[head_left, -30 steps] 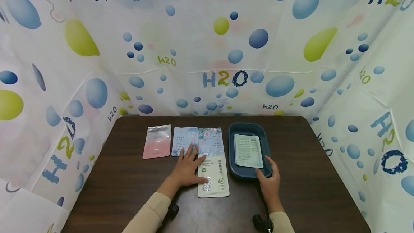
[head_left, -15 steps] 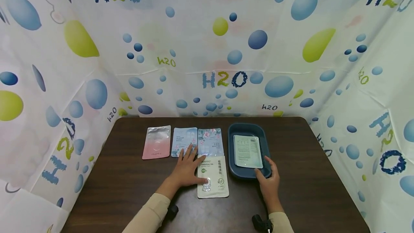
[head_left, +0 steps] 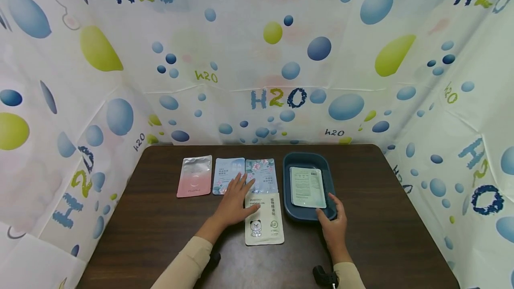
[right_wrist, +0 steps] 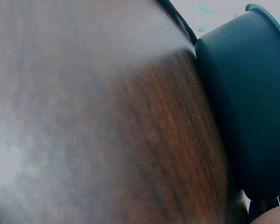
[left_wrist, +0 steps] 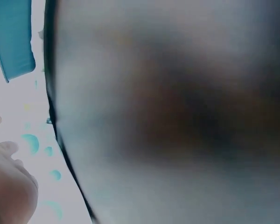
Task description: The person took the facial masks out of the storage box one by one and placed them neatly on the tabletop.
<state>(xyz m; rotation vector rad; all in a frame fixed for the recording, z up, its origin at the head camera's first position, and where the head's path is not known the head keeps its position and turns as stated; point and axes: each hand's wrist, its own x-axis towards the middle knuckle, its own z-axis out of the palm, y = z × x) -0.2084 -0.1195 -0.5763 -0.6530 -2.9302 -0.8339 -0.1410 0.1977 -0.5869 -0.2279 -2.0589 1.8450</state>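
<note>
My left hand [head_left: 234, 200] lies over the sheet mask packets with its fingers spread. Its fingertips reach the lower edges of a pale blue packet [head_left: 225, 171] and a flowered blue packet [head_left: 262, 175], and its thumb is over the top of a cream packet [head_left: 266, 226] with a panda print. At the near right corner of a dark blue tray [head_left: 287, 191], my right hand [head_left: 335, 224] grips the rim between thumb and fingers. A pale green packet [head_left: 308, 187] lies inside the tray. The left wrist view is mostly blurred, showing part of the hand [left_wrist: 11, 186].
A pink and silver packet [head_left: 195, 176] lies at the left of the row on the dark brown table [head_left: 385, 240]. Behind and beside the table hangs a white curtain [head_left: 241, 21] with blue and green dots. The right wrist view shows the tray's side [right_wrist: 245, 102] close up.
My left hand has slid a little away from me and its thumb has moved up the cream packet, uncovering the panda print. The right hand and tray stay in place.
</note>
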